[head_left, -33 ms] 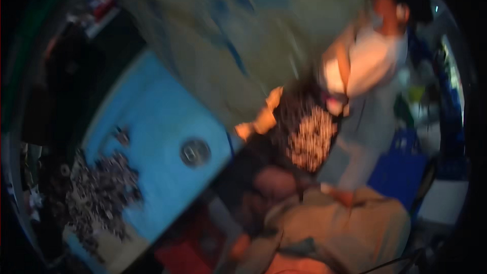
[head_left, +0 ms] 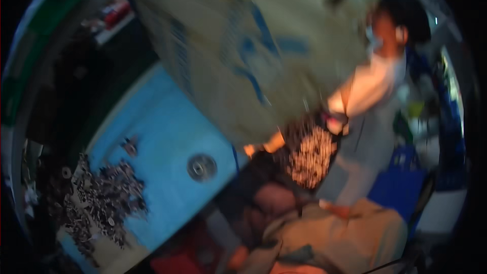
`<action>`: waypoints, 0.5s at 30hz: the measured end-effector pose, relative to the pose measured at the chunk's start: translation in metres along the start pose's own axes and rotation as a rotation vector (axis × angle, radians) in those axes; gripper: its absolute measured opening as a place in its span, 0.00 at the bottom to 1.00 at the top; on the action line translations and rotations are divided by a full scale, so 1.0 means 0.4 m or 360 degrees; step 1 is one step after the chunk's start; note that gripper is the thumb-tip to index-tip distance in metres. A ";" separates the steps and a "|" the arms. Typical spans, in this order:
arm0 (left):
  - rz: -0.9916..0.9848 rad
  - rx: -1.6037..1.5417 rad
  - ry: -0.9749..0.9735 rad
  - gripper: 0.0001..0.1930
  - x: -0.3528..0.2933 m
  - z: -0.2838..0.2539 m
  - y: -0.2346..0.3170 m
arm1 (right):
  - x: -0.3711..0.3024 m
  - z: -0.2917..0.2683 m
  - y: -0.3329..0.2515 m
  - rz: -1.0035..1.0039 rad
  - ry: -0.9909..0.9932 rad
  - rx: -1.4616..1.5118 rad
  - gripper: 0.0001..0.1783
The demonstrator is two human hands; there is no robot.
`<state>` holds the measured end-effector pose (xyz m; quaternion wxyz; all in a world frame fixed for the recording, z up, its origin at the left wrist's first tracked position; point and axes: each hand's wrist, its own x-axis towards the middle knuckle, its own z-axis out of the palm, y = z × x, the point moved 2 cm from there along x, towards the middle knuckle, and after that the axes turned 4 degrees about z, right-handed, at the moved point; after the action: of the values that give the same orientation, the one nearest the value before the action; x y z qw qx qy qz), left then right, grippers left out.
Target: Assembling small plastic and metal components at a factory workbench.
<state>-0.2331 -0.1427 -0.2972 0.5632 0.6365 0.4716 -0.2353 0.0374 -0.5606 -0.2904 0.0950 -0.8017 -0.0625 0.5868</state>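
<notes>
Motion blur softens the whole view, and no hand in it can be told for certain as mine. A large beige sack [head_left: 213,66] with blue markings hangs tilted over the upper middle. On the right, a co-worker in a light top reaches toward its lower part with one hand [head_left: 336,122]. Below that hand, a heap of small light-brown pieces [head_left: 312,157] lies in a dark holder. Orange-lit shapes [head_left: 274,142], perhaps fingers, show at the sack's bottom edge. Tan cloth [head_left: 337,233] fills the lower right; a skin-toned shape [head_left: 337,208] touches it, its owner unclear.
To the left stands a light-blue tabletop [head_left: 162,122] bearing a pile of small dark metal-looking parts [head_left: 109,200]. A round grey disc [head_left: 202,167] lies near its right edge. Blue crates [head_left: 398,182] stand at the right, and something red [head_left: 185,256] sits low in front.
The whole view has shifted, so everything sits lower in the picture. The sack has come down slightly more than the table, and the co-worker's head and arm are lower too.
</notes>
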 end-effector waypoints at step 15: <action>-0.0034 -0.0035 0.0207 0.19 -0.087 -0.056 -0.102 | 0.181 0.191 0.081 -0.0501 0.0260 -0.0223 0.21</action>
<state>-0.2892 -0.1365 -0.2828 0.5356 0.6392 0.5165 -0.1943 -0.0137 -0.5709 -0.3873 0.1343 -0.8316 -0.2199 0.4920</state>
